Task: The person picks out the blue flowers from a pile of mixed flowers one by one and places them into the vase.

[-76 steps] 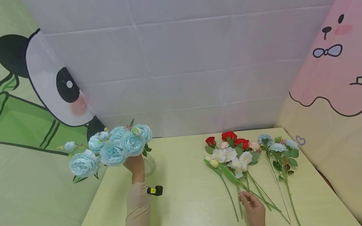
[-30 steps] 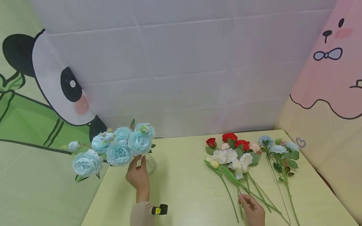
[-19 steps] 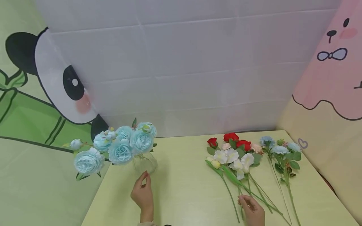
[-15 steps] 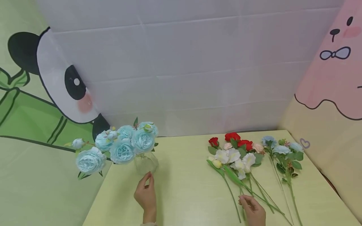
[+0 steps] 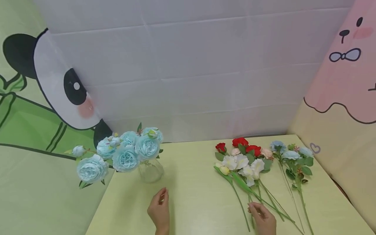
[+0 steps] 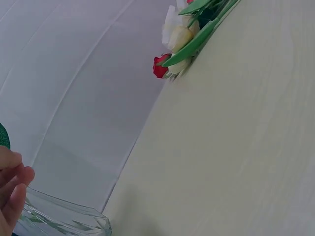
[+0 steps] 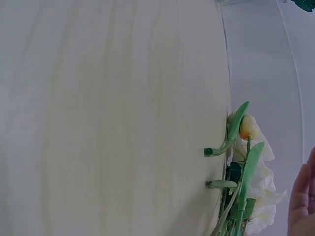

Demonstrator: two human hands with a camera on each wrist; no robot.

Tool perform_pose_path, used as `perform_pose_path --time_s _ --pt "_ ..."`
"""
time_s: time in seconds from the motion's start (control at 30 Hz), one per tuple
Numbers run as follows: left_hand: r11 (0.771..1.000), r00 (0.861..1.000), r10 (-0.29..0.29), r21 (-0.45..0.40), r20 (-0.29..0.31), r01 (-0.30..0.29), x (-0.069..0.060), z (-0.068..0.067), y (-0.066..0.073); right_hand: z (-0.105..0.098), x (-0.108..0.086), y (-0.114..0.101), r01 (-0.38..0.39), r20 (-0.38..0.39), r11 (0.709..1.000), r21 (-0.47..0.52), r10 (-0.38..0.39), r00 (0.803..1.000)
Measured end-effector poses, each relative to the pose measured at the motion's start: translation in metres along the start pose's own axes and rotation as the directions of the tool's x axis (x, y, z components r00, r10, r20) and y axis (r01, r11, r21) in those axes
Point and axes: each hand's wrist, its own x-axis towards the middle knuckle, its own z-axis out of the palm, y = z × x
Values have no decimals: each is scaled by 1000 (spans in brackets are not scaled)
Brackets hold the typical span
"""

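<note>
While the person's left hand (image 5: 158, 210) hangs over the table just on the near side of the clear glass vase (image 5: 150, 173), it's not holding anything: fingers loosely bent, thumb close to them with a bit of a gap. The vase sits toward the back left of the pale yellow table (image 5: 196, 195), and the big ruffled light-blue blooms (image 5: 126, 158) are up in its mouth, with green showing through the glass in the left wrist view. They flop way over to the left, some past the table edge, probably because the heads are heavy and the glass isn't pinning the stems. Over on the other side, the right hand (image 5: 262, 217) is by the thin green stems (image 5: 241, 206), fingers loosely bent and no stem visibly gripped; can't tell if the fingertips touch one. The yellow tulip (image 5: 224, 170), floppy white flowers (image 5: 248, 171) and red roses (image 5: 240, 141) are bunched there, with smaller dusty-blue flowers (image 5: 291, 155) lying further right. All the heads point away and the stem ends toward the person, which I'd guess keeps petals from getting squashed and stems easy to grab.
</note>
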Motion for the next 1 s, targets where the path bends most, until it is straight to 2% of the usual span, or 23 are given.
perform_pose_path --time_s 0.2,0.33,0.4,0.57,0.7,0.83,0.9,0.97,1.0 --pt "998 997 -64 30 30 64 -15 -1 -4 -4 1 0 -73 6 996 -47 74 997" --pt "998 999 -34 48 27 33 -19 0 -7 -9 6 1 -44 16 993 -108 46 999" --pt "999 999 -40 36 35 39 -20 -1 -6 -12 10 2 -12 35 991 -130 16 999" --pt "994 992 -94 -44 86 98 -22 -7 5 -22 18 -2 47 82 981 -186 -32 996" --pt "994 992 -61 -80 111 70 -22 -10 16 -37 27 -9 35 89 961 -275 -11 996" --pt "995 990 -28 -96 137 41 -21 -12 25 -57 44 -18 41 111 912 -409 5 994" --pt "996 989 -5 -89 148 18 -21 -12 30 -68 55 -23 76 139 876 -476 -10 990" --pt "996 988 19 -86 152 -6 -21 -14 36 -80 66 -29 128 191 819 -559 -23 981" --pt "996 988 33 -84 153 -20 -21 -15 40 -85 71 -33 163 231 780 -604 -25 973"
